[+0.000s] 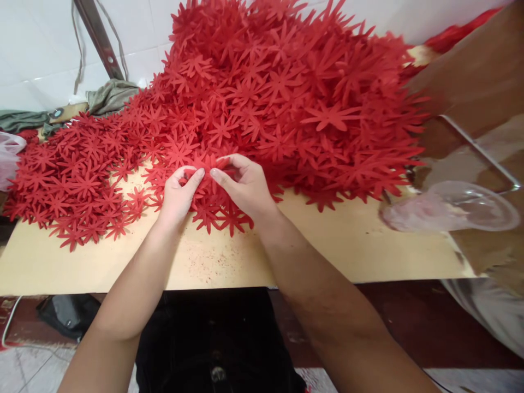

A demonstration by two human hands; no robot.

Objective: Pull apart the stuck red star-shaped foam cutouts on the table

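Observation:
Both my hands meet just above the front edge of a large heap of red flower-shaped pieces [282, 82]. My left hand [183, 188] pinches the left side of one red flower piece [208, 162] between thumb and fingers. On its right side, my right hand [244, 183] grips the same piece, thumb tip close to the other thumb. The fingertips behind the piece are partly hidden. A lower spread of similar red pieces [85, 180] lies to the left, and a few loose ones rest below my hands.
The pale tabletop [347, 245] has red specks near its front edge. A clear plastic container [475, 207] with a crumpled bag sits at the right, beside brown cardboard [470, 71]. Grey-green cloth [110, 97] and a metal bar [98, 38] are at the back left.

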